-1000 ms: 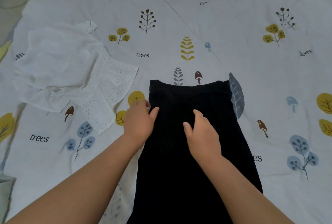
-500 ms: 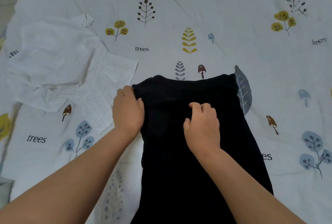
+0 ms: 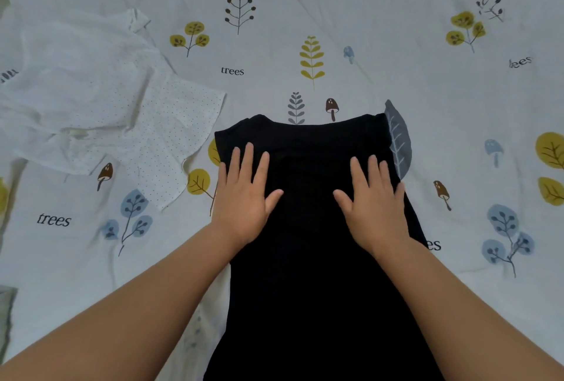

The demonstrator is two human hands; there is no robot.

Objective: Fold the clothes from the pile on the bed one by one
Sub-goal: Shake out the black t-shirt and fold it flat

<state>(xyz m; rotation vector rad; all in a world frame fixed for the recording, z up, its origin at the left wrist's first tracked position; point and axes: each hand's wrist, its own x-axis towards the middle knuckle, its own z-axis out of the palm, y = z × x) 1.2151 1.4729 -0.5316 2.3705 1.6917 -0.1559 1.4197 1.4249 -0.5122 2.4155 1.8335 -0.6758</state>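
Observation:
A black garment (image 3: 308, 258) lies lengthwise on the bed in front of me, folded into a long narrow strip that runs off the bottom of the view. My left hand (image 3: 244, 194) lies flat on its upper left part, fingers straight and spread. My right hand (image 3: 374, 200) lies flat on its upper right part in the same way. Neither hand holds any cloth. A white dotted garment (image 3: 100, 99) lies spread and rumpled to the left, apart from the black one.
The bedsheet (image 3: 335, 29) is pale with printed trees, leaves, mushrooms and the word "trees". It stretches beyond the black garment and to the right. A grey edge (image 3: 6, 313) shows at the lower left.
Both hands gripped the garment's top half a second ago; now they lie flat with fingers straight, further apart. The top left corner of the black garment lies flatter.

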